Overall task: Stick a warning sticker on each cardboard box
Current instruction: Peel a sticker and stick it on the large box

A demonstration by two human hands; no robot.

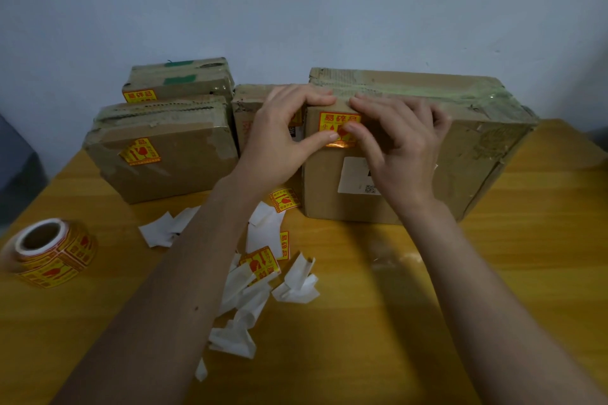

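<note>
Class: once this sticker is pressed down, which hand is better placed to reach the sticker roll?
Probably the left hand: the sticker roll lies at the table's left edge, on that arm's side; the right hand would have to cross over.

Makeshift packing room: taped parcels (411,141) on wooden table (493,273)

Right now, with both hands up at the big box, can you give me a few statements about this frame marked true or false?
1. Both thumbs press a yellow sticker onto the big box. True.
2. The sticker roll lies right of the big box. False: it lies at the table's left edge.
3. The front left box bears a sticker. True.
4. The left hand holds the roll. False: it rests on the big box.
5. White paper scraps lie on the table. True.
</note>
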